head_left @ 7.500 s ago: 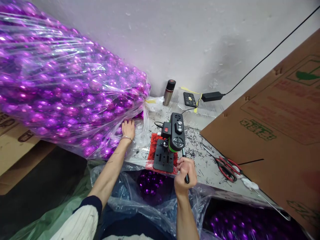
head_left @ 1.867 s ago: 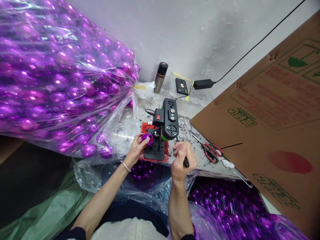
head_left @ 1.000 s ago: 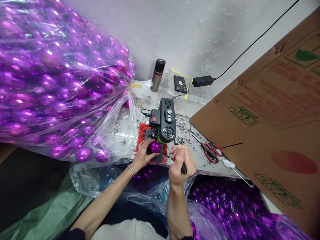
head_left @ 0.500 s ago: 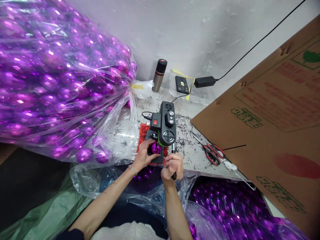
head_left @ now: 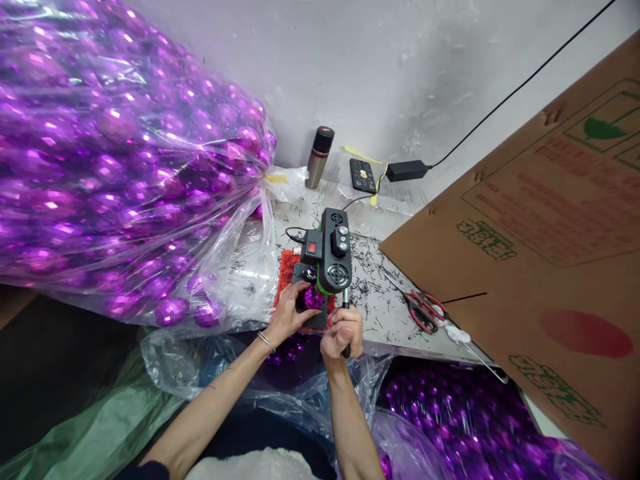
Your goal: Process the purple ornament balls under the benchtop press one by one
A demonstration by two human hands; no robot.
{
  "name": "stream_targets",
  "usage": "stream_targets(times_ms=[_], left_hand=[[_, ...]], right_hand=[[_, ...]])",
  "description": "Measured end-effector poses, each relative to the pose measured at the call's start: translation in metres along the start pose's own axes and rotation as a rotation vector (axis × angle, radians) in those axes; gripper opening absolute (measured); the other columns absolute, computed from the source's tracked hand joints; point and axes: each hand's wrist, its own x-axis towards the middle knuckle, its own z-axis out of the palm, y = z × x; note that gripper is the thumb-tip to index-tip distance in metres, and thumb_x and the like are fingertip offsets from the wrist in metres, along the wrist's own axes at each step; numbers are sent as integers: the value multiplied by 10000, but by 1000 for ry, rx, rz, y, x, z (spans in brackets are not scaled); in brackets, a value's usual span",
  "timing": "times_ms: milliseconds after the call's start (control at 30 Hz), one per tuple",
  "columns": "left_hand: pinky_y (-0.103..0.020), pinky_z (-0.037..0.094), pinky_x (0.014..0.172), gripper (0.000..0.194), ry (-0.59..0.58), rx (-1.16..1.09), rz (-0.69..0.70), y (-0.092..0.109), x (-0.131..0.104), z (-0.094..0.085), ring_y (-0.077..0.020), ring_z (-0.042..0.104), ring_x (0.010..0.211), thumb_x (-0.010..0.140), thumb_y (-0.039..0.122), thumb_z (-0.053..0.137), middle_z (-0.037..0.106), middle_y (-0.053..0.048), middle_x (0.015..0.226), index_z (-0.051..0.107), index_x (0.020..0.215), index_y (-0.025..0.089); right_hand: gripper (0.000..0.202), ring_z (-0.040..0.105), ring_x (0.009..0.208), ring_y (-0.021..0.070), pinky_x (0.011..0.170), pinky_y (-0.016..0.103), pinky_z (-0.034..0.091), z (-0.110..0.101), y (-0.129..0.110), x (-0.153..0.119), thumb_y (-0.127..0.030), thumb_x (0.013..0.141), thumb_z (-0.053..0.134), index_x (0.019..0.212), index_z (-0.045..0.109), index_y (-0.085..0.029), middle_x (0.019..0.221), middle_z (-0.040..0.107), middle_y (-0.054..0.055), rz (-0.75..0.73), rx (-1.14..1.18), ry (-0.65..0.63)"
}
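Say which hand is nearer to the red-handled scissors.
Right. The right hand, gripping the lever, is left of the scissors; the left hand, holding a purple ball, is farther left.

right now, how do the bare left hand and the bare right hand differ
The bare left hand holds a shiny purple faceted ball between thumb and fingers; the bare right hand is wrapped around a black-handled metal lever. A thin silver bracelet circles the left wrist, while none shows on the right. Both are at the black-and-green machine.
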Motion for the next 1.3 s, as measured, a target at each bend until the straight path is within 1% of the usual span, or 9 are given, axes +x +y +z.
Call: stream_targets(times_ms=[333, 567, 667, 767, 867, 933, 1033, 1200, 1300], left_hand=[[-495, 545, 1091, 569, -7, -4, -28, 0, 3, 1, -309, 706, 1247, 833, 356, 867, 730, -109, 1308, 612, 1329, 241], [-522, 551, 1090, 575, 2, -15, -17, 6, 7, 0, -326, 698, 1268, 831, 331, 865, 723, -129, 1321, 597, 1329, 226], [-561, 514, 1147, 542, -10, 38, 72, 14, -10, -6, -319, 671, 1318, 907, 313, 781, 699, -142, 1368, 556, 1393, 231], [-579, 466, 1206, 527, -125, 120, 235, 24, -47, -17, -301, 630, 1384, 980, 263, 667, 655, -163, 1450, 505, 1480, 241], [-587, 469, 1204, 619, -251, 153, 345, 33, -78, -31, -326, 604, 1410, 959, 395, 724, 617, -189, 1504, 498, 1517, 248], [-587, 471, 1203, 645, -230, 137, 335, 35, -79, -41, -339, 593, 1417, 951, 502, 723, 606, -198, 1519, 523, 1505, 240], [-558, 445, 1233, 448, -69, 129, 113, 26, -41, -60, -313, 576, 1442, 1054, 434, 538, 619, -185, 1515, 595, 1442, 217], [-574, 341, 1292, 511, 106, 308, -574, -11, 62, -102, -394, 449, 1550, 997, 304, 526, 569, -269, 1556, 589, 1451, 79], [-648, 310, 1266, 583, 143, 417, -695, -31, 95, -125, -482, 406, 1549, 909, 182, 543, 510, -373, 1552, 533, 1449, -39]], right_hand=[[376, 573, 621, 118, 729, 347, 548, 1, 7, -6, -234, 1081, 343, 728, 473, -232, 727, 540, -38, -73, -38, -27], [405, 525, 592, 108, 571, 260, 410, -1, -36, 53, -256, 1082, 416, 682, 475, -229, 640, 500, -49, 218, -49, -20], [437, 531, 599, 111, 582, 266, 406, -1, -46, 66, -309, 1085, 448, 656, 469, -229, 618, 489, -49, 276, -35, -46], [436, 560, 631, 118, 611, 276, 422, -3, -43, 60, -308, 1082, 462, 656, 498, -222, 633, 524, -37, 239, -24, -44], [416, 589, 663, 123, 632, 279, 441, -5, -37, 48, -279, 1076, 465, 668, 518, -216, 663, 561, -26, 209, -24, -41], [410, 593, 660, 125, 627, 279, 449, -5, -35, 42, -270, 1075, 461, 672, 521, -216, 660, 557, -28, 203, -22, -33], [417, 594, 650, 130, 613, 283, 451, -4, -34, 41, -275, 1076, 454, 667, 511, -220, 647, 544, -28, 189, -33, -20], [417, 593, 644, 133, 602, 289, 447, -3, -34, 42, -282, 1080, 449, 670, 503, -223, 651, 550, -21, 168, -48, -25], [412, 594, 643, 128, 604, 283, 449, -3, -34, 41, -264, 1076, 451, 670, 502, -221, 644, 542, -27, 158, -28, -16]])
